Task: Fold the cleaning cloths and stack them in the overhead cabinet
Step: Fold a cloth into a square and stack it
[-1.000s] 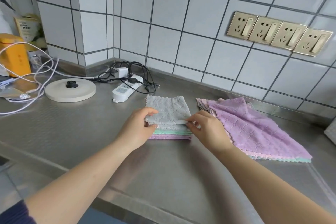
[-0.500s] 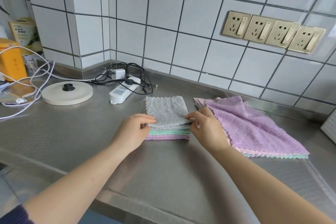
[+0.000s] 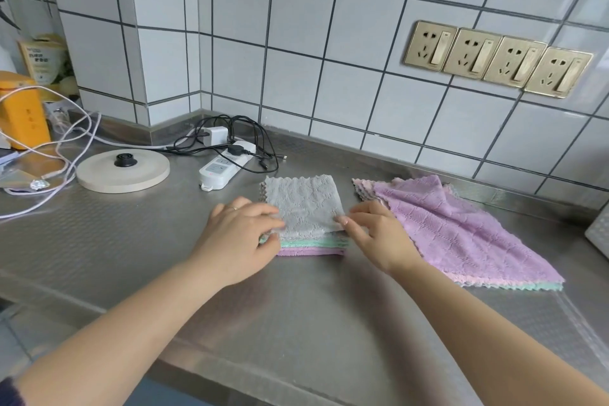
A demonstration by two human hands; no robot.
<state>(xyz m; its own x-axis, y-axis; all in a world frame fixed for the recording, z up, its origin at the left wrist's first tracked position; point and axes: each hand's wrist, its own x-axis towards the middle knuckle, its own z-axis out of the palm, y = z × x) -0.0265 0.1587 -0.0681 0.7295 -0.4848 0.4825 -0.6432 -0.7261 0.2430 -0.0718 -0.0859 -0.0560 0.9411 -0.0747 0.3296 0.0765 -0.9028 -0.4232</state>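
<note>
Grey cloth (image 3: 304,206) pinched between both hands' fingers (image 3: 342,219)

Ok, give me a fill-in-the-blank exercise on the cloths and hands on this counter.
1. The top cloth of the folded stack is ____ in colour.
2. The unfolded pile lies to the ____ of the folded stack.
3. The top cloth of the unfolded pile is ____.
4. The left hand and right hand both touch the ____ cloth.

Missing words: grey; right; purple; grey
</note>
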